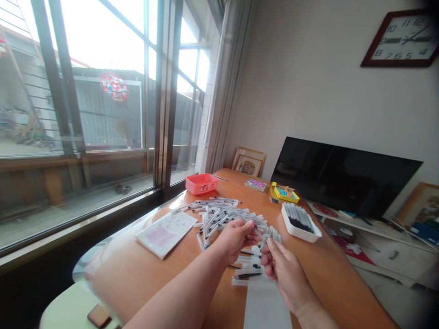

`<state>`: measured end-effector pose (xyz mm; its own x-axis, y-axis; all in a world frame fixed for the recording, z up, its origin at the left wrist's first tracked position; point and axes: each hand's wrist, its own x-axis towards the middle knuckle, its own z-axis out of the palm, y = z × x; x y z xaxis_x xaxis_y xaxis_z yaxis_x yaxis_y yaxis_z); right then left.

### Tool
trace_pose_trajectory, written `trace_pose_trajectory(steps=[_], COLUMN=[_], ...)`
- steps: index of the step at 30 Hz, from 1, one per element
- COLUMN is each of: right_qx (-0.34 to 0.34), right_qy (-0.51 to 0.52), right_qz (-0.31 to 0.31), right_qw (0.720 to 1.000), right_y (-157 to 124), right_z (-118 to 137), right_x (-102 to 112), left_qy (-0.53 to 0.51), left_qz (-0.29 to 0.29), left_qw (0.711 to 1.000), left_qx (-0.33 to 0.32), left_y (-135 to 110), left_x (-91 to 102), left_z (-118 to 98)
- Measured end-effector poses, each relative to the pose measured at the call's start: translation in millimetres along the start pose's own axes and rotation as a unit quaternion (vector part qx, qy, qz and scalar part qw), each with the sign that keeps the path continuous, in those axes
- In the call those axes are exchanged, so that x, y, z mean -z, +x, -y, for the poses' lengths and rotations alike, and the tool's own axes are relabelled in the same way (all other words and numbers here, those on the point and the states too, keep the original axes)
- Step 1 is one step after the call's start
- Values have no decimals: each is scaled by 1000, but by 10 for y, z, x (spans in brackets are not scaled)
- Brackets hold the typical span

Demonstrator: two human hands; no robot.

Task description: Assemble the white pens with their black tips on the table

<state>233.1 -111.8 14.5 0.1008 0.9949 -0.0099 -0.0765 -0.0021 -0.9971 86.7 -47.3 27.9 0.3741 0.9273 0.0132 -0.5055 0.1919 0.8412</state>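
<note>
Over the pile, my left hand (236,237) is closed in a pinch on a slim translucent pen (259,235). My right hand (284,262) pinches the lower right end of the same pen, so it slants between the two hands. Beneath and beyond them spreads a heap of clear pens (219,217) with black tips. Nearer to me, more pen parts (247,275), some clear and some black, lie beside a white sheet (265,304). To the right, a white tray (303,234) holds a row of clear pens with black ends.
A white notebook (167,234) lies left of the pile, with a red plastic basket (201,184) behind it. A yellow box (286,193) and a colourful booklet (255,184) rest at the table's far end. Beyond stands a television (343,178); the window is left.
</note>
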Motion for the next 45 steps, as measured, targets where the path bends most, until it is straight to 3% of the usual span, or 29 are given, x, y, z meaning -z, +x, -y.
trace_pose_trajectory(steps=[8,14,20,24,30,35,40,45], right_qx=[82,7,69,38,70,30,68,17], right_qy=[-52,-10,-43,-3,-27,-5,-25,-12], right_qz=[-22,-7,-18,-19,-29,-13,-15,7], right_qw=[995,1000,997,999,997,999,997,1000], right_y=[37,52,48,49,53,50,53,58], right_z=[-66,-105,-100,-89,-82,-73,-70,-91], right_x=[31,37,28,24,27,22,16,13], left_qy=[-17,-3,0,7,11,43,56,57], left_qz=[-3,-7,-15,-7,-12,-3,-30,-36], left_qw=[1000,1000,1000,1000,1000,999,998,998], left_qx=[-1,2,-8,-2,-10,-10,-17,-20], left_y=[-17,-13,-4,4,0,-3,5,2], left_x=[-5,-1,2,-3,-5,3,9,7], left_z=[-4,14,13,20,23,24,33,29])
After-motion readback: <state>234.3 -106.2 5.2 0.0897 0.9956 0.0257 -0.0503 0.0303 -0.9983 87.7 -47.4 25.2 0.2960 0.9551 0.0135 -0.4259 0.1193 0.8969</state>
